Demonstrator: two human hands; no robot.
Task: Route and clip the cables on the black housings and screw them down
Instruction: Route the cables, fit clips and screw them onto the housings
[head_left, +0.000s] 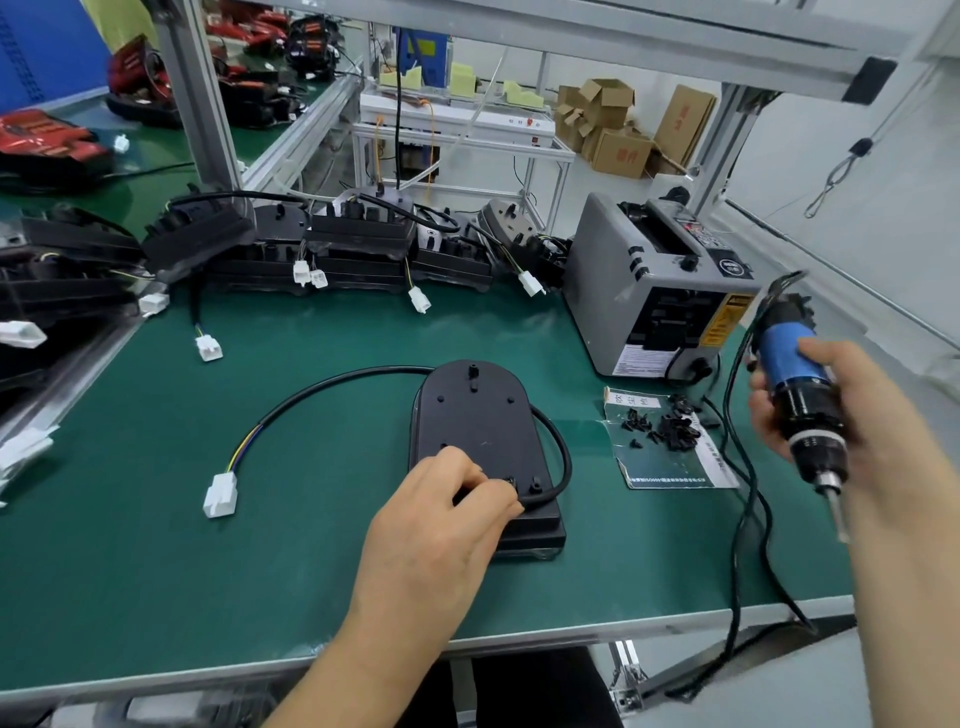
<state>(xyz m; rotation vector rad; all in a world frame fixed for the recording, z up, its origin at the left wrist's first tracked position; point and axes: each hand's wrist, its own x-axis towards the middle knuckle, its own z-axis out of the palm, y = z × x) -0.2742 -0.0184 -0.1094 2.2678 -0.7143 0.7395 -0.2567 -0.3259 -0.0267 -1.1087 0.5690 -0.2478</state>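
— Where to find the black housing (480, 431)?
— Lower centre of the frame, flat on the green mat (260, 545), with the cable (322, 387) looping off left to a white connector (221, 493).
— And the left hand (441, 514)?
— Curled over the housing's near end, fingertips at the cable's entry; cannot tell whether pinching anything.
— Right hand (836, 400)?
— Right edge, wrapped round a blue-and-black electric screwdriver (797, 379), bit angled down.
— Between them?
— Small black parts (670, 423) on a printed sheet (717, 473).
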